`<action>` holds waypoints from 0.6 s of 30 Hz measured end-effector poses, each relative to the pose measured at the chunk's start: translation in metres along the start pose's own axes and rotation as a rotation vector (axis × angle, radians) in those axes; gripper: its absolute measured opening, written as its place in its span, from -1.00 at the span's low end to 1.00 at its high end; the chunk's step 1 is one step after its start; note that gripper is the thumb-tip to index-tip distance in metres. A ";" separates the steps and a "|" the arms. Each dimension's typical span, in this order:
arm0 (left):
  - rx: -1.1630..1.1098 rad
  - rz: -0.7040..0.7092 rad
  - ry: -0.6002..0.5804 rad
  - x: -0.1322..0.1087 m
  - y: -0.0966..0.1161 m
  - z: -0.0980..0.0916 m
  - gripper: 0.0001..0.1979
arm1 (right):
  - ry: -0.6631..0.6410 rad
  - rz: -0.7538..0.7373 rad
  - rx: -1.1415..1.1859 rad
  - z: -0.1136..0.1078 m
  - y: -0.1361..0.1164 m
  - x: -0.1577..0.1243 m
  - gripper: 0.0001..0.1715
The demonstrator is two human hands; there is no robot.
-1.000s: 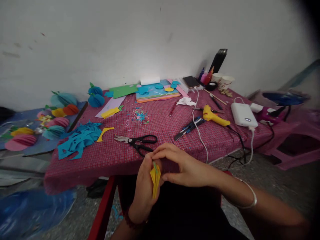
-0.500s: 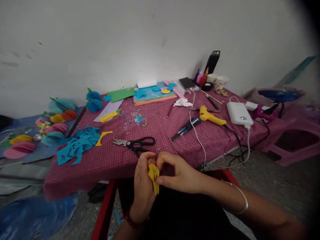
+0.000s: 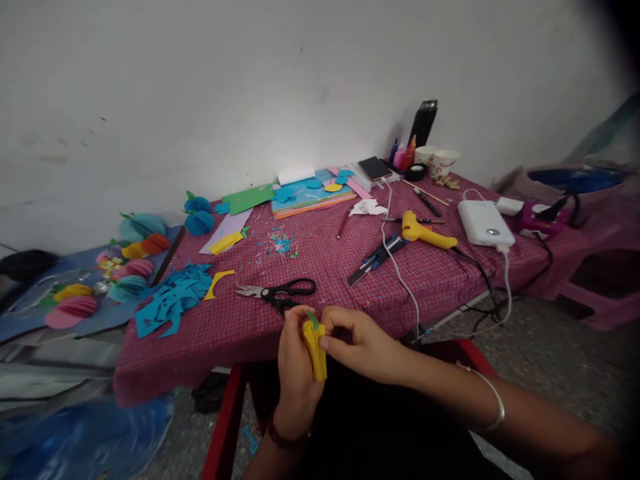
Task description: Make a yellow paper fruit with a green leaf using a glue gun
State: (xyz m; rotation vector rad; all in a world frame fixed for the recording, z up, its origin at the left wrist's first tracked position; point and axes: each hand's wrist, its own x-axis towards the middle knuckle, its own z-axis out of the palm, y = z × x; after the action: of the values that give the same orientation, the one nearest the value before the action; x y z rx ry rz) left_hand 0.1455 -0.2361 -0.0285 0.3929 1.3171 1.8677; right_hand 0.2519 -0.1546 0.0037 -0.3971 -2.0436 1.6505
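Observation:
A folded yellow paper piece with a green paper tip is held in front of me, over my lap. My left hand is closed round its left side. On the right side, the thumb and fingers of my right hand pinch the yellow paper's edge. Just beyond my hands lie black-handled scissors on the checked cloth. A curved yellow paper scrap rests left of the scissors, beside a heap of blue paper scraps.
A yellow glue gun, cutter knives and a white power bank with cables occupy the table's right side. Coloured paper sheets lie at the back, near a black bottle. Paper fruit shapes sit at left.
The yellow paper has turned in my hands, and its green tip now shows at the top. The view has shifted slightly, moving the table rightward in the picture.

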 end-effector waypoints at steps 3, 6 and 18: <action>-0.014 0.106 0.027 -0.003 0.006 0.003 -0.81 | 0.044 -0.001 -0.025 -0.001 0.000 0.000 -0.83; -0.087 0.135 -0.048 -0.006 0.012 0.003 -0.72 | 0.054 -0.040 -0.033 -0.005 -0.001 -0.001 -0.82; -0.053 -0.044 -0.472 -0.004 0.024 -0.005 -0.74 | -0.208 -0.224 -0.065 -0.033 -0.020 -0.007 -0.80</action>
State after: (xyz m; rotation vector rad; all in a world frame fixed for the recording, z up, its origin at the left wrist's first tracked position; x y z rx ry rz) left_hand 0.1342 -0.2462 -0.0083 0.7203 0.9463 1.6377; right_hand 0.2769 -0.1355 0.0270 -0.0143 -2.2049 1.5467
